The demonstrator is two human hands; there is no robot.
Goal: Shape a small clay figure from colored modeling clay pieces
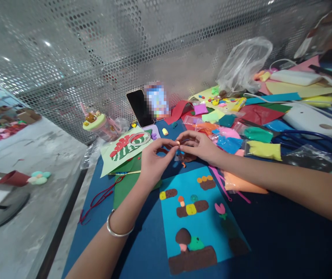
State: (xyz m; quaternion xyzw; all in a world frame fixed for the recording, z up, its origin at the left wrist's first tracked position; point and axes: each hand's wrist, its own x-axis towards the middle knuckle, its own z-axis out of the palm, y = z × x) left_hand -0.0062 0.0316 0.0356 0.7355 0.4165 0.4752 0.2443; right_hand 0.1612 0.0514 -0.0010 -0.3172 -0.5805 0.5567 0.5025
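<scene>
Above the far end of a blue sheet [183,180], my left hand [156,159] and my right hand [199,146] meet at the fingertips. Between them they pinch a small pale-orange piece of modelling clay [178,143]; its exact shape is mostly covered by the fingers. Flat clay shapes are stuck on the sheet: brown blocks with yellow parts, a brown-capped mushroom [183,236], a green domed figure [196,243] and a pink tulip [220,209]. A small orange scrap [183,165] lies just below my fingers.
Two phones lean on the perforated metal panel [183,58], one dark [139,108]. A lidded cup [98,126] and a watermelon picture [104,157] are at left. Clay packets [263,150], pink tools [221,182], papers and cables crowd the right. The table's left edge drops to the floor.
</scene>
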